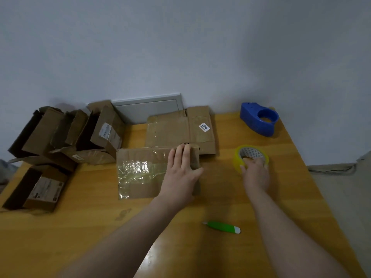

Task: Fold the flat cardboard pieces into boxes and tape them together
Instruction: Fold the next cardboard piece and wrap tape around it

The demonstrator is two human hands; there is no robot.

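One flat cardboard piece (140, 173) lies centre of the tabletop (96, 227), pinned under my left hand (180, 175), fingers (185, 155) straight and together, likely so it cannot slide. At 3 o'clock my right hand (256, 174) curls its fingers round the tape roll (251, 152), fingertips lost inside its core. Folded boxes (42, 133) at 9 o'clock gape dark.

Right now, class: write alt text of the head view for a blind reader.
A person's left hand presses flat on a taped brown cardboard piece while the right hand grips a yellow tape roll on a wooden table. Folded brown cardboard boxes stand at left; a blue plastic tape dispenser sits far right.
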